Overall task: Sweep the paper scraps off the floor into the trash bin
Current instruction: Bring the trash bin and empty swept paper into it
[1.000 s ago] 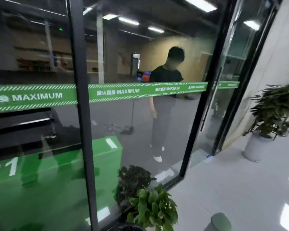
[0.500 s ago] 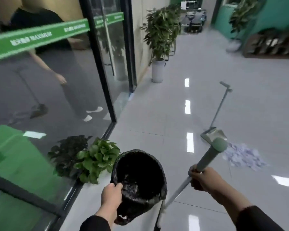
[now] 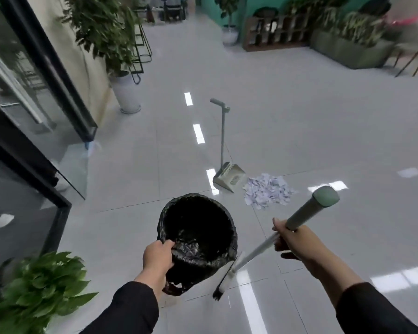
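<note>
Sweeping has not started, I'd say: the paper scraps (image 3: 267, 191) lie heaped on the glossy grey tiled floor (image 3: 323, 128), just beside the standing dustpan (image 3: 228, 180). His left hand (image 3: 157, 257) grips the black-lined trash bin (image 3: 198, 237) by its rim; his right hand (image 3: 290, 239) grips the broom (image 3: 263, 242) handle. Potted plants (image 3: 106, 32) line the hallway beside glass doors (image 3: 22, 104).

I am wearing a black long-sleeved top. My left sleeve (image 3: 133, 307) is ending just above the wrist, and my right sleeve (image 3: 372, 309) partway up the forearm. My hands are bare: no gloves, rings or watch showing.
</note>
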The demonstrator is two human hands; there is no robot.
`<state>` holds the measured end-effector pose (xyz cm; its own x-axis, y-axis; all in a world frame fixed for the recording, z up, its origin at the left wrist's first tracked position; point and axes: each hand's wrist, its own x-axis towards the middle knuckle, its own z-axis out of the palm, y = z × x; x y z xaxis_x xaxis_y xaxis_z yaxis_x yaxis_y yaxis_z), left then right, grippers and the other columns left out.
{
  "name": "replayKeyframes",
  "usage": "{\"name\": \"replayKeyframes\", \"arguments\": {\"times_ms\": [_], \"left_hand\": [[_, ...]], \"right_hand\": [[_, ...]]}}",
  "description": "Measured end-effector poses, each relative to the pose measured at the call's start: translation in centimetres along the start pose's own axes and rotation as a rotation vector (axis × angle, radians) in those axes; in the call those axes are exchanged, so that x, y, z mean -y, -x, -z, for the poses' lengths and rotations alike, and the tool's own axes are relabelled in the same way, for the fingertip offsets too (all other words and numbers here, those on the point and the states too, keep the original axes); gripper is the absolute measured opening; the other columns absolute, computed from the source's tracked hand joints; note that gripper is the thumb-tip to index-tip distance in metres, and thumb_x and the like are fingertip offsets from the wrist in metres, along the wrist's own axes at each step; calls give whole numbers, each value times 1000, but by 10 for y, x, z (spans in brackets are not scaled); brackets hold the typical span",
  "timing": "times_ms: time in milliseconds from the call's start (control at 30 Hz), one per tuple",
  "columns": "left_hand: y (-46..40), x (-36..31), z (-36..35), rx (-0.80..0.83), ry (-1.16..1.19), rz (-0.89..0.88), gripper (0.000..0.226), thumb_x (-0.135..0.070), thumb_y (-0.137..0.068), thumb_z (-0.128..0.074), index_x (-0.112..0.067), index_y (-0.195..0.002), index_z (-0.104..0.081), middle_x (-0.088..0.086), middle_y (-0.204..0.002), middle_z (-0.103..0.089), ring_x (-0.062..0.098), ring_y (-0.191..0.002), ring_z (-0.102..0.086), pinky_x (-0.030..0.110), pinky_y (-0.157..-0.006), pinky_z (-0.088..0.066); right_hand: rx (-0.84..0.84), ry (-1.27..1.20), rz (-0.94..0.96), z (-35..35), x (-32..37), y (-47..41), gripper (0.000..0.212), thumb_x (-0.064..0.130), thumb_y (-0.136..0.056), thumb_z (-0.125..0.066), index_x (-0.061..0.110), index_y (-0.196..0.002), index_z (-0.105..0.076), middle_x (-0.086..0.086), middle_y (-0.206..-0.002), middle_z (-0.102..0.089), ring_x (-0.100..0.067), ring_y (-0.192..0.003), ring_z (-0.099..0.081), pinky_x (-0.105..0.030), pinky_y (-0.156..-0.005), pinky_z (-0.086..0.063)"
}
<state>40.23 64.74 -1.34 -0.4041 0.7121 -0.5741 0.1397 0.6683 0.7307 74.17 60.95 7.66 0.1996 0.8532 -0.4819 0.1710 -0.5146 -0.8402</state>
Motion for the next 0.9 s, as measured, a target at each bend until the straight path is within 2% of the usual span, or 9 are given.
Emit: {"name": "replayKeyframes", "arguments": {"times_ms": [133,200,300,400,500,667,767,900], "left_hand": [[-34,-49,-59,82,-35,-10,27,-16,-95,-59,9,-104,-63,18,-91,-62,29,-81,-60,54,-81,-62],[-56,-72,-85,112,-73,-17,28,-17,-95,-58,9,-103,-63,19,-91,-63,28,-79,-60,51,-78,-63],[-94,-106,-123,193,-166,-27,18,-14,-95,-57,3,-93,-61,15,-85,-55,26,-74,-53,38,-62,-55],[-140,-136,-168,281,-240,-43,11,-13,-93,-57,-6,-85,-55,11,-80,-48,24,-70,-45,37,-61,-46],[-200,-166,-220,377,-371,-34,15,-13,-89,-56,-8,-78,-48,10,-71,-42,23,-64,-39,36,-60,-40],[-252,-205,-297,501,-520,-108,17,-16,-82,-57,-12,-70,-45,7,-60,-44,22,-55,-39,37,-58,-35],[-276,-218,-344,551,-629,-159,17,-24,-76,-55,-12,-67,-47,7,-60,-49,25,-58,-44,37,-59,-36],[-301,-228,-407,596,-729,-231,15,-17,-88,-54,-8,-76,-54,11,-71,-59,27,-62,-52,34,-57,-40]], "right_hand": [[-108,-25,-20,44,5,-40,45,48,-94,-62,3,-101,-66,-7,-73,-64,-21,-69,-65,-40,-72,-58],[-161,-38,-50,57,8,-60,43,44,-94,-63,1,-97,-65,-7,-72,-63,-21,-69,-65,-41,-73,-58],[-236,-45,-96,71,14,-93,37,40,-95,-63,3,-93,-64,-5,-72,-60,-21,-70,-64,-39,-71,-56],[-323,-81,-154,84,18,-128,28,37,-96,-61,9,-89,-62,-6,-76,-56,-22,-72,-62,-39,-71,-55],[-435,-125,-248,98,16,-177,27,32,-97,-60,6,-92,-60,-7,-81,-53,-22,-76,-61,-40,-72,-56],[-520,-160,-303,122,25,-227,28,26,-99,-59,-2,-99,-56,-7,-89,-54,-24,-84,-61,-50,-89,-57],[-562,-157,-315,136,29,-254,22,25,-100,-58,3,-96,-59,-8,-95,-58,-26,-88,-63,-52,-91,-57],[-577,-99,-327,163,28,-293,22,30,-99,-58,8,-96,-62,-7,-98,-62,-30,-96,-67,-49,-88,-59]]}}
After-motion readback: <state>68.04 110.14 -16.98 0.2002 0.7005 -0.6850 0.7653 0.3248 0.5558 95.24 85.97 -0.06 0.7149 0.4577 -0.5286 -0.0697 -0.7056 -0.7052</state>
